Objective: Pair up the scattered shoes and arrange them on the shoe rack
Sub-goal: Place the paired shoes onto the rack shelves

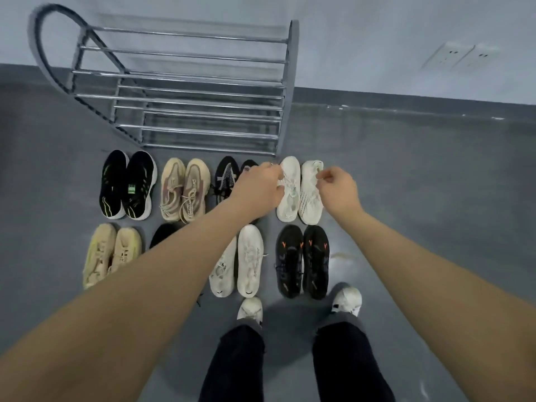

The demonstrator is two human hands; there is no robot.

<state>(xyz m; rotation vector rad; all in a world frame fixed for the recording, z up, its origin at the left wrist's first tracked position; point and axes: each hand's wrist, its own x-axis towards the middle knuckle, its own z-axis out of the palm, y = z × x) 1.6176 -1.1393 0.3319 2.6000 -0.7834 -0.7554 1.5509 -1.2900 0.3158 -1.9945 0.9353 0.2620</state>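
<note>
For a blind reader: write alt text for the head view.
Both hands reach a white pair of shoes on the floor, left hand on one, right hand on the other. Seven more pairs sit before an empty metal shoe rack.

Shoe pairs (300, 190) in two rows on floor (420, 198), before shoe rack (185, 91).

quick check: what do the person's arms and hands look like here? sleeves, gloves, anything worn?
Both forearms are bare up to the frame edge: no sleeves, gloves or watch visible. The left hand shows a small glint at one finger, possibly a ring, too blurred to confirm. The right hand shows nothing worn. No markings visible on either arm.
</note>
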